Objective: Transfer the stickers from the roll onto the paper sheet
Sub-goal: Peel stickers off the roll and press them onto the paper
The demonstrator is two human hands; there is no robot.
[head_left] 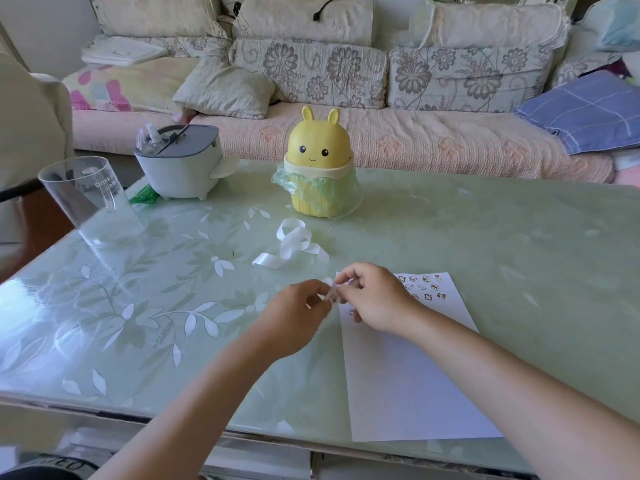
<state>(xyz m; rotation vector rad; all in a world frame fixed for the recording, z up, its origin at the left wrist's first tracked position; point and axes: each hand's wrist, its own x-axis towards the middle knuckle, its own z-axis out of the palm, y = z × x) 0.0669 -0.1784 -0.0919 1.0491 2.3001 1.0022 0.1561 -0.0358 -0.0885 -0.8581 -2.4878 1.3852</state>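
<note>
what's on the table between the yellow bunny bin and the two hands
Head view: a loose curl of white strip lies on the table between the bunny bin and the left hand and right hand.

Bright, soft daylight fills the wide-angle view, throwing white glare across the left of the glossy pale-green glass tabletop (485, 237), faint shadows beneath the forearms, and bending the edges, with slight overall softness.

A clear cup (86, 199) at the left edge of the table (485, 237) carried the white printed word "Drink". A smaller line beneath it was too blurred to read. No other legible text appeared.
</note>
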